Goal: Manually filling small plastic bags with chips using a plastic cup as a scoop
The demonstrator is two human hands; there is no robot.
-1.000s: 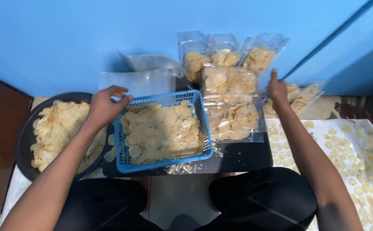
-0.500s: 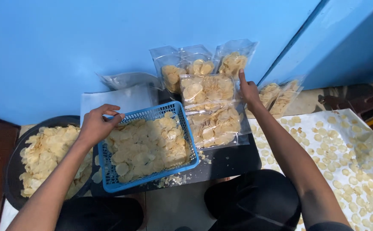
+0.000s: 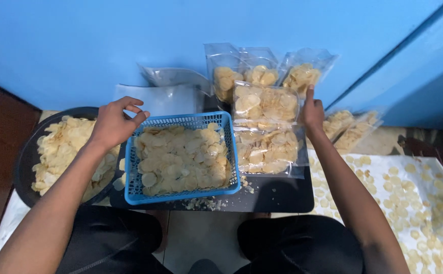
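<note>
Two hands work apart: the left hand (image 3: 114,123), fingers curled loosely, now hovers at the blue basket's (image 3: 181,195) upper-left corner, having slid off the dark pan (image 3: 26,162) — the right hand (image 3: 313,110) still presses the upper filled bag (image 3: 265,103) at centre frame. Little room there; open worktop (image 3: 277,195) lies below the bags.

Bare forearms, black trousers, no sleeves

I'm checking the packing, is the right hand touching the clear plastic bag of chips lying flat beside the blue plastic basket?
Touching. The head view shows the right hand resting its fingers on the right edge of the clear plastic bag of chips, with no gap.
</note>
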